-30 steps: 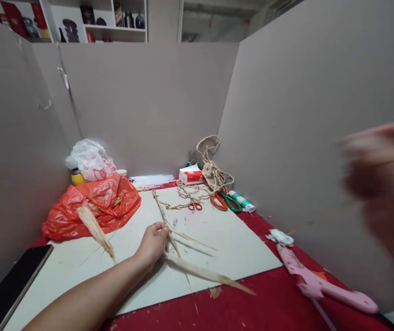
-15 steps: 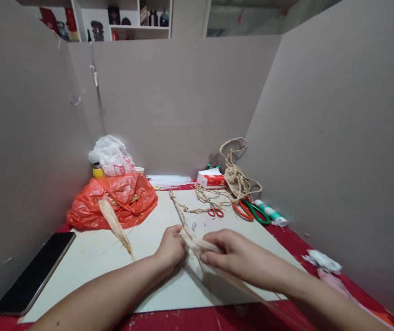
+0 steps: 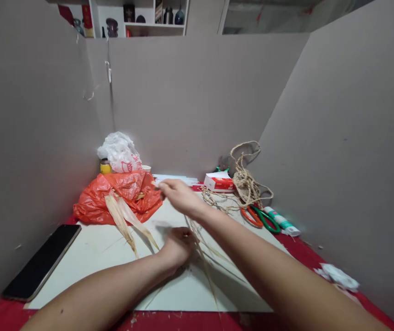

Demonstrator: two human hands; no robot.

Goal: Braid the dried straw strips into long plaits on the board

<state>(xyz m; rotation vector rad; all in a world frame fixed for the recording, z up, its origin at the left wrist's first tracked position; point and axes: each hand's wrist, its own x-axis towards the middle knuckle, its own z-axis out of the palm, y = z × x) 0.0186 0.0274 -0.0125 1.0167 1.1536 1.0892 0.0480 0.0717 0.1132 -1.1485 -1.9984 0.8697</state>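
My left hand [image 3: 179,245] rests on the white board [image 3: 90,257] with its fingers closed on a bundle of thin dried husk strips [image 3: 206,271] that trail toward me. My right hand [image 3: 179,194] reaches across it toward the red plastic bag [image 3: 121,193]. Its fingertips pinch a small pale piece at the bag's edge. Two loose husk strips [image 3: 128,220] lie from the bag onto the board, left of my left hand.
A black phone [image 3: 42,262] lies at the board's left edge. At the back stand a white bag [image 3: 119,151], a yellow-lidded jar [image 3: 105,166], a red-white box [image 3: 219,182], a twine tangle [image 3: 247,179], scissors [image 3: 261,218] and a glue tube [image 3: 281,221]. Grey partitions enclose three sides.
My right hand has left the bundle and moved forward and left to the red bag. A second husk strip now lies beside the first. The view has shifted left.
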